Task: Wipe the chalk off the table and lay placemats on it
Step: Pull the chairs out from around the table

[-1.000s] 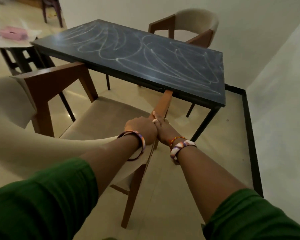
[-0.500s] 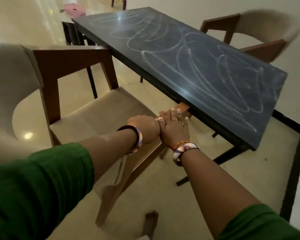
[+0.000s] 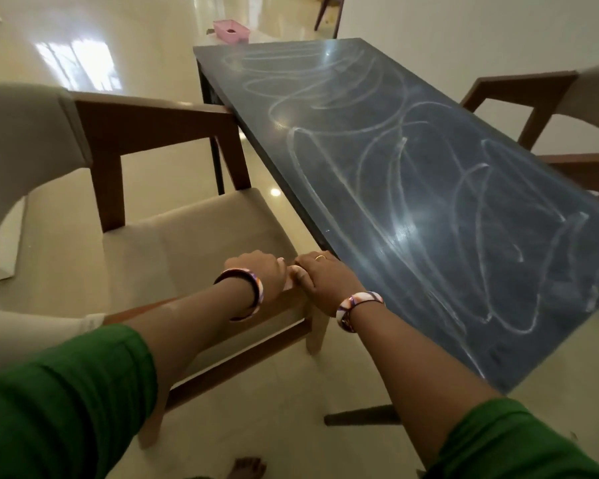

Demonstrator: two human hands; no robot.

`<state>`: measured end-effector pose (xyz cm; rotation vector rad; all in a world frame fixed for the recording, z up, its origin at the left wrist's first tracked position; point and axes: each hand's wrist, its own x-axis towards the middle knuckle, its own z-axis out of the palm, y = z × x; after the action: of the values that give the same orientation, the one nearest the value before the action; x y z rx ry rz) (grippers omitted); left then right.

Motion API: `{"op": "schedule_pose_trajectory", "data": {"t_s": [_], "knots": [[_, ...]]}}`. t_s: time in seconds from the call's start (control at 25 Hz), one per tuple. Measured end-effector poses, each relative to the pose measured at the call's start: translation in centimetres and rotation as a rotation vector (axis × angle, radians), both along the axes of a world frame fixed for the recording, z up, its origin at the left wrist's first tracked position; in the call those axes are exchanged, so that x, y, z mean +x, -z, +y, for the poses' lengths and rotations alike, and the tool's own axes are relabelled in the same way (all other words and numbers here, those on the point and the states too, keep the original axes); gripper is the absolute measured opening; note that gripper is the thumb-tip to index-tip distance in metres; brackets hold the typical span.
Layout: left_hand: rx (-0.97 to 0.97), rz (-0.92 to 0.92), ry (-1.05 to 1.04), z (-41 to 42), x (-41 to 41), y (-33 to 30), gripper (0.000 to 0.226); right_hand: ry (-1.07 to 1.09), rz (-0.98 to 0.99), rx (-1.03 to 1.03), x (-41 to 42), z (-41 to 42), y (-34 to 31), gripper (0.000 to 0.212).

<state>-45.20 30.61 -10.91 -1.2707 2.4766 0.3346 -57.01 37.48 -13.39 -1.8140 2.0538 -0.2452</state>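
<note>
Nearest, the left hand [image 3: 260, 271] and right hand [image 3: 320, 276] both grip the chair [image 3: 194, 236] by its near armrest, fingers curled over the wood. Just right, the table [image 3: 412, 188] lies covered in chalk [image 3: 377, 160] loops, unwiped, with no placemats visible. Better to drag the chair leftward and level, away from the table edge, which would free room for wiping.

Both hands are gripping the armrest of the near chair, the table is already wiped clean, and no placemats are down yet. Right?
Not quite: the table is not clean. The head view shows chalk scribbles across its whole top. The rest holds: the left hand and right hand grip the near chair's armrest, and no placemats are down.
</note>
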Motion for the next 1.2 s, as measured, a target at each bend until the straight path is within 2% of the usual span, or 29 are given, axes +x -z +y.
{"op": "schedule_pose_trajectory", "data": {"t_s": [0.08,0.16,0.24,0.32,0.48,0.68,0.92,1.2], "knots": [[-0.183,0.061,0.001,1.1,-1.9,-2.3,0.035,-0.115,-0.053,-0.029,-2.7,0.0,-1.6,0.028],[-0.301,0.200,0.017,2.1,-5.7,-5.0,0.025,-0.166,-0.032,-0.175,-5.8,0.3,-4.1,0.025],[-0.327,0.338,0.036,3.8,-11.1,-7.1,0.021,-0.147,-0.023,-0.328,-10.7,1.9,-6.7,0.025],[-0.315,0.388,0.011,6.6,-17.0,-8.3,0.022,-0.157,-0.011,-0.379,-17.1,4.8,-8.3,0.025],[-0.320,0.320,0.094,13.6,-29.9,-8.5,0.027,-0.150,0.117,-0.284,-31.7,13.5,-9.4,0.025],[-0.104,0.360,0.294,18.7,-42.9,-8.5,0.027,-0.050,0.154,-0.200,-45.5,20.7,-9.8,0.025],[-0.061,0.422,0.366,19.5,-56.8,-7.6,0.028,-0.043,0.186,-0.188,-58.3,22.2,-8.5,0.024],[-0.027,0.541,0.331,14.4,-76.7,-6.7,0.023,-0.049,0.229,-0.088,-77.5,20.1,-8.6,0.025]]}}
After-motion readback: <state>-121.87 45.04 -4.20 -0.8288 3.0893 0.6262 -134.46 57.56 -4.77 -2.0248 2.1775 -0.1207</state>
